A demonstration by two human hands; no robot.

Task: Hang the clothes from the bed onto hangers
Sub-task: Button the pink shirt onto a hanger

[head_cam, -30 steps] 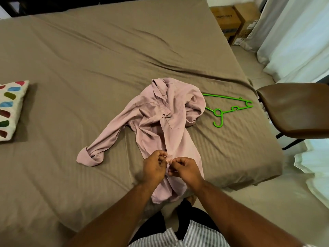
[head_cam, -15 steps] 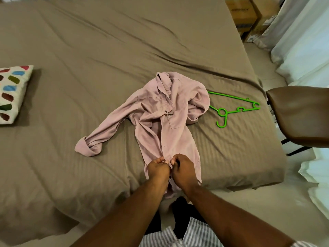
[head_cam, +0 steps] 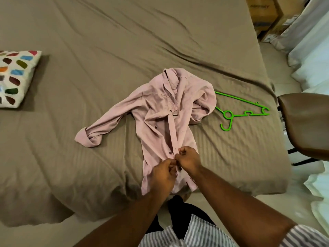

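Pink shirt [head_cam: 160, 111] spread on bed [head_cam: 106, 50], hem over the 6 o'clock edge.
Pinched at the button placket by left hand [head_cam: 164, 175] and right hand [head_cam: 188, 158], fingers curled, forearms converging from 6 o'clock. Green hanger [head_cam: 243, 111] just beside shirt at 3 o'clock.

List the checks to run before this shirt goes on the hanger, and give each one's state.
1. Grip: left hand and right hand both pinch the pink shirt at its front edges: ok.
2. Button between the hands fastened or undone: cannot tell.
3. Green hanger lying beside the shirt on the bed: ok.
4. Hanger free of cloth: cannot tell; one end meets the bunched sleeve.
5. Shirt lying flat: not ok.
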